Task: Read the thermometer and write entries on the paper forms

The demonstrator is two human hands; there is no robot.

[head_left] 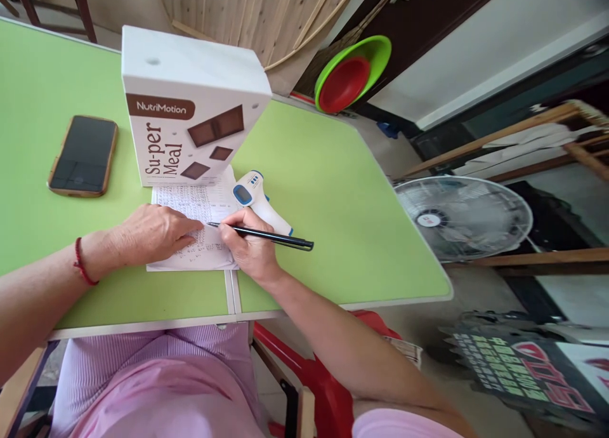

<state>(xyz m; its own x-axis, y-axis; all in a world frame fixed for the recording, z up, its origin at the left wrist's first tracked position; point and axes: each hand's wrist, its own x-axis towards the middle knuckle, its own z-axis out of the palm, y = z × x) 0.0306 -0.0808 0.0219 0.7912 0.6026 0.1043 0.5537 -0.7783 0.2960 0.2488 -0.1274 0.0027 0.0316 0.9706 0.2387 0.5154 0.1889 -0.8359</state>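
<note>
Right hand (248,242): closed around a black pen (266,235), gripped between thumb and fingers. The pen tip rests on a sheet of paper (200,232) just ahead of the fingertips; the barrel runs back past the knuckles and beyond the hand's outer side.

Left hand (151,233): lies flat, palm down, on the paper, fingers extended toward the pen tip and holding nothing. A red cord bracelet (80,262) circles its wrist.

The paper bears dense handwritten lines and lies on the green table (333,203) beneath both hands.

Just beyond the right hand, touching or close to its far side, lies a white and blue infrared thermometer (257,200), partly over the paper's far corner. Beyond the left hand stands a white carton printed "NutriMotion Su-per Meal" (185,108), its base on the paper's far edge. Farther out past the left hand's outer side lies a smartphone (84,155), screen dark, face up, well apart from the paper.
</note>
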